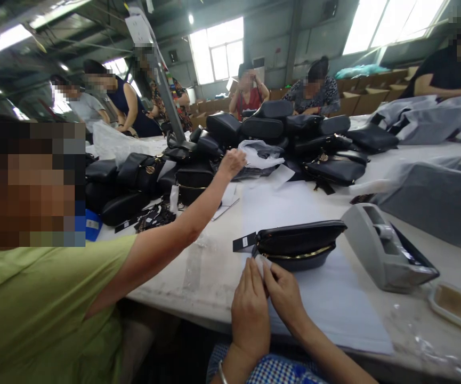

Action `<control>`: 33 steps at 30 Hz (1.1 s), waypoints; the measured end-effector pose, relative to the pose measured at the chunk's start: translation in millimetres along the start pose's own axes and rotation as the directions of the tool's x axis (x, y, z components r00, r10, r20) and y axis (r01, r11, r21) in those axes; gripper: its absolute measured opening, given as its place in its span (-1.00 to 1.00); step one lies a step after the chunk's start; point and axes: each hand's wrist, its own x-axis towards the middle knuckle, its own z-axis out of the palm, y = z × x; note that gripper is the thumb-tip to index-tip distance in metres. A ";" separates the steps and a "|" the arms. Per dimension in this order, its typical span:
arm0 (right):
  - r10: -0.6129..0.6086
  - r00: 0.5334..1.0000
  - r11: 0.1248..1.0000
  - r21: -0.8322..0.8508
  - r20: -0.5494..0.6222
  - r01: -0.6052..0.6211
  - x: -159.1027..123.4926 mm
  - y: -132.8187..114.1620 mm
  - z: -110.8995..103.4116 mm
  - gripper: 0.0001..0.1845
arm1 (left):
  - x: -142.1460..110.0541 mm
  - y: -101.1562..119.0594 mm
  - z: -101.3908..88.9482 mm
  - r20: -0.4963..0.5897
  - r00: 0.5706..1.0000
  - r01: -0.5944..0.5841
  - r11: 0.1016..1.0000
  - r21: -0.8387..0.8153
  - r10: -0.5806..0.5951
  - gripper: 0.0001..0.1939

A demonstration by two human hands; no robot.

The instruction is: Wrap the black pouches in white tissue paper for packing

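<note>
My left hand (pixel 251 306) and my right hand (pixel 286 292) meet at the near left end of a black handbag (pixel 300 242). Between their fingertips is a small piece of white wrapping paper (pixel 261 261), pinched from both sides; whatever is inside the paper is hidden. Gold zipper teeth run along the front of the bag, which stands on white sheets of paper (pixel 350 309). A black hang tag (pixel 244 242) with a white label sticks out at the bag's left end, just beyond my fingers.
To my left, a co-worker's arm (pixel 174 240) reaches over the table to a plastic bag (pixel 260 154). Black handbags (pixel 262 128) are piled behind. On the right are a grey tape dispenser (pixel 386 245), a shallow tray (pixel 460 309) and a wrapped grey bag (pixel 438 197). Several people work beyond.
</note>
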 end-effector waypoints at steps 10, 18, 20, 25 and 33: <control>-0.041 0.996 0.999 -0.013 0.078 0.042 1.5 -3.6 -10.7 -0.53 | -3.1 -4.0 -2.8 0.056 0.998 0.011 0.990 -0.141 -0.003 -0.32; 0.009 0.983 1.000 0.025 0.185 -0.014 4.5 -0.6 -25.1 -0.43 | 31.2 -13.8 -53.9 0.598 0.745 0.665 0.408 -0.625 -0.298 -0.47; 0.021 0.984 0.999 0.038 0.178 -0.029 4.2 -1.0 -24.6 -0.45 | 29.8 -13.2 -48.5 0.682 0.689 0.721 0.322 -0.613 -0.244 -0.49; 0.015 0.990 0.996 0.080 0.142 -0.027 0.5 -3.4 -18.6 -0.47 | 17.4 -6.0 -29.1 0.648 0.705 0.709 0.320 -0.629 -0.289 -0.49; -0.232 0.954 0.926 -0.344 -0.190 0.157 -6.4 -20.9 -119.8 -0.70 | 14.2 -24.0 -6.4 0.556 0.746 0.665 0.436 -0.606 -0.366 -0.51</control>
